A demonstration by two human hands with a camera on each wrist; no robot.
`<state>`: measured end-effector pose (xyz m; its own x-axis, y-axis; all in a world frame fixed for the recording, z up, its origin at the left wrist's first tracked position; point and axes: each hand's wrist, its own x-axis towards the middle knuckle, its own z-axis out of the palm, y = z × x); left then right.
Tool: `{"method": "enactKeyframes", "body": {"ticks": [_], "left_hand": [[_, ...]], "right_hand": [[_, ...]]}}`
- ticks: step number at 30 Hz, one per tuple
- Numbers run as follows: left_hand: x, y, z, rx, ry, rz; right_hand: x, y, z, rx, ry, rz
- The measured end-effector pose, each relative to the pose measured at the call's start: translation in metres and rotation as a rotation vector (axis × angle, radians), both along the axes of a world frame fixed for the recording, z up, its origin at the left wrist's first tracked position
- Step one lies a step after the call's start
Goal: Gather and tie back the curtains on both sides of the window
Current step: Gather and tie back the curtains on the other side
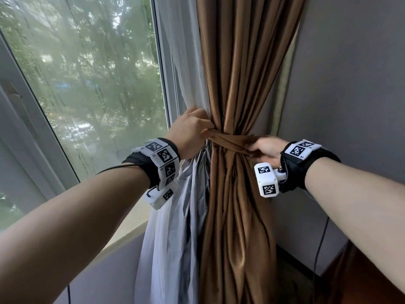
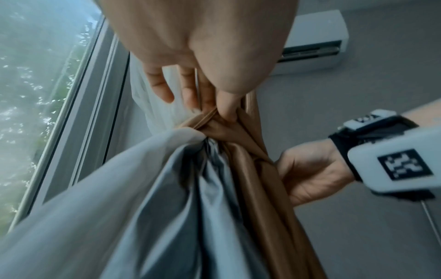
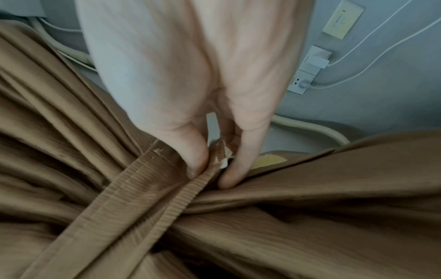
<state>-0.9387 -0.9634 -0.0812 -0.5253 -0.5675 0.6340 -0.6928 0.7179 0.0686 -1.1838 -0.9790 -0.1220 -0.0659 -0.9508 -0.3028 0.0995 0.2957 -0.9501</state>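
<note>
At the brown curtain (image 1: 238, 84), both hands pinch the tieback (image 1: 232, 140); only the right-wrist view shows its frayed end.

Left of the hands we see the window (image 1: 87, 73) with blurred green trees (image 1: 65, 40) behind it, and its sill (image 1: 129, 233) below them. Right of the hands stands a grey wall (image 1: 350, 84). Above them hangs an air conditioner (image 2: 315, 39); wall sockets (image 3: 307, 69) with white cables (image 3: 372, 54) lie beyond.
</note>
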Motion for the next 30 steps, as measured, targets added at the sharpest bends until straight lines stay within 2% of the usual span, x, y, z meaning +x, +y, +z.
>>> {"method": "enactKeyframes", "body": {"ticks": [7, 12, 15, 17, 22, 26, 28, 30], "left_hand": [[-0.004, 0.009, 0.022, 0.253, -0.198, 0.180], [-0.010, 0.014, 0.038, 0.399, -0.233, 0.168], [-0.013, 0.024, 0.033, 0.359, -0.258, 0.147], [-0.014, 0.031, 0.026, 0.295, -0.263, 0.127], [-0.012, 0.040, 0.011, 0.169, -0.112, 0.022], [-0.009, 0.045, 0.001, 0.204, 0.003, 0.088], [-0.010, 0.044, 0.002, 0.250, 0.037, 0.096], [-0.013, 0.042, 0.008, 0.283, 0.049, 0.093]], "right_hand": [[0.005, 0.001, -0.003, -0.074, 0.112, -0.125], [0.004, -0.006, -0.007, -0.102, 0.263, -0.143], [-0.002, 0.001, -0.006, -0.134, 0.385, -0.023], [-0.005, 0.004, -0.006, -0.158, 0.394, -0.051], [0.010, 0.022, -0.004, -0.188, 0.365, -0.328], [0.028, 0.051, 0.015, -0.216, 0.522, -0.395], [0.040, 0.061, 0.029, -0.303, 0.561, -0.413], [0.052, 0.071, 0.042, -0.423, 0.650, -0.359]]}}
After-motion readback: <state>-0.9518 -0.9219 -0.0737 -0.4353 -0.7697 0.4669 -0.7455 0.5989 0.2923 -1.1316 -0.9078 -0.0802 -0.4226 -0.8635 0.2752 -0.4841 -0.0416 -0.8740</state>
